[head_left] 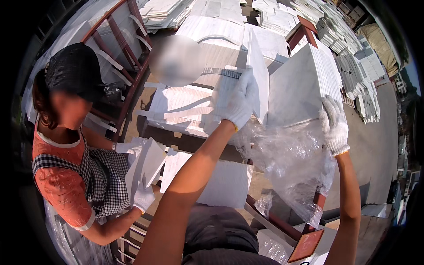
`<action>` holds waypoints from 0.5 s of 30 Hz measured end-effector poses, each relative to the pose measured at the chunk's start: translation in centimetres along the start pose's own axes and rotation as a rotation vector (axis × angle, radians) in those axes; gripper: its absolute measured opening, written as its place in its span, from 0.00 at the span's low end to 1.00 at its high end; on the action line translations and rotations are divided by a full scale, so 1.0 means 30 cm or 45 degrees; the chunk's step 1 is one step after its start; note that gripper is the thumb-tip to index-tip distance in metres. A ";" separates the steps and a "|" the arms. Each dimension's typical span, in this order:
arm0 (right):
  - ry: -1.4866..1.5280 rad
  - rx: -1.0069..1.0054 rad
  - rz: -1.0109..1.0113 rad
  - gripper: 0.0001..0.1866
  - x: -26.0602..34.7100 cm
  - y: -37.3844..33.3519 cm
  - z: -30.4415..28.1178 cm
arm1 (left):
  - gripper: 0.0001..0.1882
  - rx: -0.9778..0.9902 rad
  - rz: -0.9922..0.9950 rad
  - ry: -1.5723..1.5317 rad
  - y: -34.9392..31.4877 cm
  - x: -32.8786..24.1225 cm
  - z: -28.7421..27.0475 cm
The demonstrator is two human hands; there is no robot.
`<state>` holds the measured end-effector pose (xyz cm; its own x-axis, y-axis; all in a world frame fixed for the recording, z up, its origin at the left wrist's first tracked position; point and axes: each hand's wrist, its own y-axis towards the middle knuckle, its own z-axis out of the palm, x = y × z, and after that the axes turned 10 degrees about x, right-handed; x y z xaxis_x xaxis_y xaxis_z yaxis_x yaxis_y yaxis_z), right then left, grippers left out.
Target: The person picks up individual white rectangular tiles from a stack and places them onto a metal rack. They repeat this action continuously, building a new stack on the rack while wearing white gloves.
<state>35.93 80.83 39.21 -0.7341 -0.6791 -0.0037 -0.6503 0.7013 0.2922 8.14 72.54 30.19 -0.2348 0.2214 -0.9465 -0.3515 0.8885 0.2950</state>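
My left hand [240, 101], in a white knit glove, grips the near side of an upright white stone slab [257, 75]. That slab leans apart from a stack of similar slabs [293, 88] standing on edge to its right. My right hand [334, 128], gloved too, lies against the near right edge of this stack with its fingers stretched out. Crumpled clear plastic film [287, 159] hangs below the stack, between my two arms.
At the left a co-worker in a dark cap holds a white slab [145, 165] in gloved hands. Dark red metal racks [119, 57] stand behind them. More slabs [181, 104] lie flat ahead, and further stacks [349, 70] stand at the far right. A white slab [227, 183] lies before me.
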 end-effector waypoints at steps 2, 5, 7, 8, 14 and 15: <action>-0.034 -0.011 -0.025 0.18 0.015 0.002 -0.004 | 0.22 0.028 -0.042 0.073 -0.003 -0.029 -0.013; -0.156 -0.027 -0.064 0.18 0.028 0.007 -0.013 | 0.25 0.112 -0.106 0.164 0.008 -0.058 -0.021; -0.242 -0.033 -0.090 0.18 0.029 0.009 -0.011 | 0.26 0.161 -0.176 0.240 0.005 -0.103 -0.023; -0.276 -0.033 -0.105 0.18 0.030 0.010 -0.010 | 0.26 0.179 -0.201 0.235 0.004 -0.117 -0.025; -0.380 -0.030 -0.172 0.18 0.043 0.028 -0.017 | 0.25 0.119 -0.126 0.263 0.010 -0.089 -0.022; -0.391 -0.021 -0.175 0.19 0.047 0.028 -0.024 | 0.25 0.096 -0.096 0.227 0.010 -0.076 -0.016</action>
<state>34.49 80.31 40.12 -0.6663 -0.6682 -0.3310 -0.7456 0.6027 0.2841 8.13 72.12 32.51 -0.3694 0.0845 -0.9254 -0.3066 0.9290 0.2072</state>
